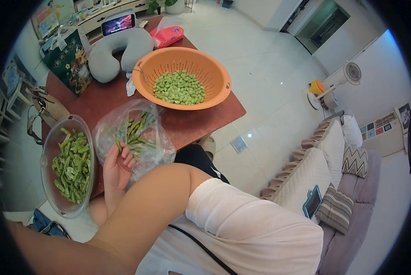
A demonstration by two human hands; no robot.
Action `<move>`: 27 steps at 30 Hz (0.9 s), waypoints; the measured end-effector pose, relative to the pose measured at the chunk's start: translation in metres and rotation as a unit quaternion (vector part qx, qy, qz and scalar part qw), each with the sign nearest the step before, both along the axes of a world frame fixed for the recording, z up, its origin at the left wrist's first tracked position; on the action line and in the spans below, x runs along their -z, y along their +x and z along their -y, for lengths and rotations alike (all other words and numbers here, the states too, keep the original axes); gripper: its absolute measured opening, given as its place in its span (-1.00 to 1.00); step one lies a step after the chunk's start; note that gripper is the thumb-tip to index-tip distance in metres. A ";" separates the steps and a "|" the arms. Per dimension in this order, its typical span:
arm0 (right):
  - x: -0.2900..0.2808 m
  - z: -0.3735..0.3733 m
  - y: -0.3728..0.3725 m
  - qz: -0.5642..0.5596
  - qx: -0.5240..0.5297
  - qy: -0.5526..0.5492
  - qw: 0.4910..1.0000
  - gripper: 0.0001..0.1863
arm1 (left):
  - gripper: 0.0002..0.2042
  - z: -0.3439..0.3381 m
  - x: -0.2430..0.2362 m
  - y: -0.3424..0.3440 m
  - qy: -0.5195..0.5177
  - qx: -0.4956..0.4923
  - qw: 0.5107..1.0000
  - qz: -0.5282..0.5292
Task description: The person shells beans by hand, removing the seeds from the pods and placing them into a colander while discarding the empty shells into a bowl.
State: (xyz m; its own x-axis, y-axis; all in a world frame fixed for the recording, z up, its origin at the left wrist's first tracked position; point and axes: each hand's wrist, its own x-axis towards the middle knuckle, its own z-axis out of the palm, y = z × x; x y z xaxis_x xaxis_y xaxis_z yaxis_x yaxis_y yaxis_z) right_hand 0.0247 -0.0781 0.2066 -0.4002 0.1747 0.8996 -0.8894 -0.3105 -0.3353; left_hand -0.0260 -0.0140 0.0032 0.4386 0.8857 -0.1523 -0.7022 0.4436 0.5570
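Observation:
My left hand [118, 162] is palm up with curled fingers, pinching a slim green edamame pod [119, 145] at its fingertips. It rests at the edge of a clear plastic bag [162, 137] with several whole pods [137, 128] lying on it. Left of the hand, a clear plastic basin [90, 183] holds a heap of green pods [72, 167], some of them split. Beyond the bag, an orange colander [208, 68] contains shelled green beans [179, 87]. My bent right arm crosses the lower picture, and its hand lies outside the frame.
On the red table [214, 114] stand a grey neck pillow [118, 48], a phone [118, 24] propped upright, a red packet [168, 36] and a dark green gift bag [68, 62]. A handbag [49, 107] sits at the left. A sofa [311, 176] and a fan [352, 72] are at the right.

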 end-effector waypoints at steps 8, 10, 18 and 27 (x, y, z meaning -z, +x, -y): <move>0.016 -0.014 0.078 0.094 0.262 0.003 0.960 -0.50 | -0.83 0.000 0.001 0.002 0.010 0.004 1.000 0.002; 0.021 -0.019 0.091 0.123 0.303 -0.005 0.945 -0.51 | -0.83 0.000 0.001 0.001 0.004 -0.001 1.000 -0.006; 0.034 -0.037 0.106 0.196 0.362 -0.060 0.909 -0.53 | -0.84 0.012 -0.008 -0.005 -0.050 -0.041 0.998 -0.002; -0.006 -0.057 0.081 0.114 0.294 -0.121 0.941 -0.55 | -0.85 0.003 -0.002 0.003 0.015 0.011 1.000 0.017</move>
